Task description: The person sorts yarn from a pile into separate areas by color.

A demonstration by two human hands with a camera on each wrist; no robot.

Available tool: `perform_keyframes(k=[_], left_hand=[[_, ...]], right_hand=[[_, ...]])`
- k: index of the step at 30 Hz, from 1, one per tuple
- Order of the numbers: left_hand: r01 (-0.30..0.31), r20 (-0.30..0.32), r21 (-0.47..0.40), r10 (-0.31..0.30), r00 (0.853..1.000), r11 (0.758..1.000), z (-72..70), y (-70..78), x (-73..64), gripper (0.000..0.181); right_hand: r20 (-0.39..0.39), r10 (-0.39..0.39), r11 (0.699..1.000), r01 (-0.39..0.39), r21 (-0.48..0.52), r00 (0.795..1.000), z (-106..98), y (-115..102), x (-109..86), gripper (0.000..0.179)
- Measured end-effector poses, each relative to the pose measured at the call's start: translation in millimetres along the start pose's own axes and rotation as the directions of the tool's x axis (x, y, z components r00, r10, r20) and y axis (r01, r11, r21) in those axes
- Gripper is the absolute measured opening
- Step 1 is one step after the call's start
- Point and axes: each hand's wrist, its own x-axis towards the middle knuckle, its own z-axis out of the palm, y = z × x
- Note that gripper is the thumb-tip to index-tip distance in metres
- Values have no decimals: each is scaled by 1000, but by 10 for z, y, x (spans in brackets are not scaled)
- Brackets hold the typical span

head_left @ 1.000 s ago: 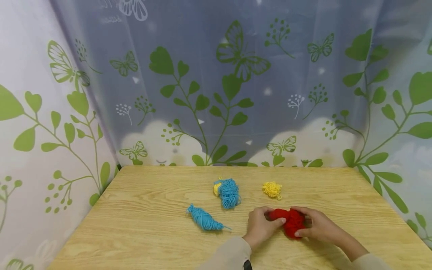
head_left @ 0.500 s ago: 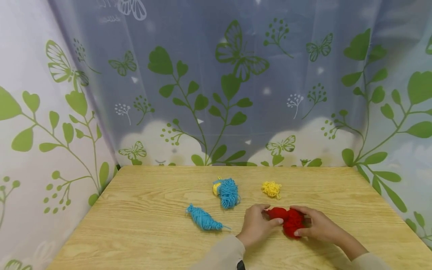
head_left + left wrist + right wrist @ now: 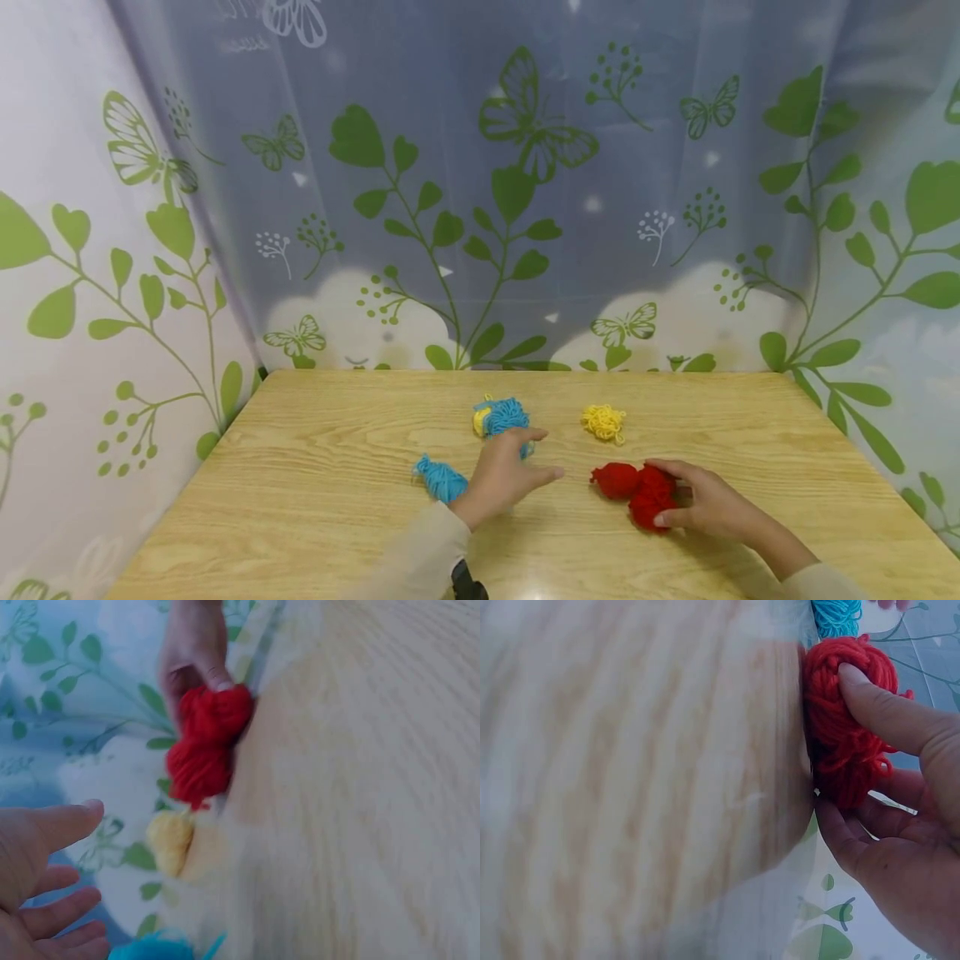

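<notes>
My right hand [image 3: 712, 504] grips a red yarn bundle [image 3: 651, 504] at the right of the table, thumb on its near side and fingers round the far side. A second red lump of yarn [image 3: 617, 481] lies against it on the left; whether the two are joined I cannot tell. My left hand [image 3: 501, 475] is held empty over the table, thumb and fingers spread apart. It partly hides a blue yarn bundle [image 3: 504, 415] behind it and a long blue yarn bundle [image 3: 441, 478] beside its wrist. In the left wrist view, its fingers [image 3: 64, 911] touch nothing.
A small yellow yarn tangle [image 3: 603, 422] lies behind the red yarn. Another piece of yellow yarn [image 3: 481, 420] sits against the left side of the rear blue bundle. The wooden table [image 3: 322, 433] ends at a patterned curtain [image 3: 420, 208] at the back.
My left hand has let go of the left red lump and moved left, over the blue yarn. The right hand stays on the red bundle.
</notes>
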Motion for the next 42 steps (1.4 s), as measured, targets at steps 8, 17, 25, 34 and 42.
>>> perform_keyframes(k=[8, 17, 25, 34, 42], left_hand=[[16, 113, -163, 3, 994, 987, -518, -465, -109, 50], [33, 173, -178, -2, 985, 983, -887, -955, -258, 51], [32, 291, -197, 27, 956, 980, -995, -1197, -284, 59], [54, 411, -225, 45, 910, 973, -961, -1291, -284, 53], [74, 402, -230, 26, 915, 970, -949, -1342, -283, 38]], right_hand=[[2, 1, 1000, -1, 23, 1000, -9, -4, -5, 83], [1, 10, 1000, -10, 21, 1000, -16, -2, -9, 83], [-1, 10, 1000, -10, 8, 1000, -7, 13, -4, 81], [14, 19, 1000, -19, 11, 1000, -8, 19, 7, 81], [9, 12, 1000, -13, 20, 1000, -11, -1, 5, 81]])
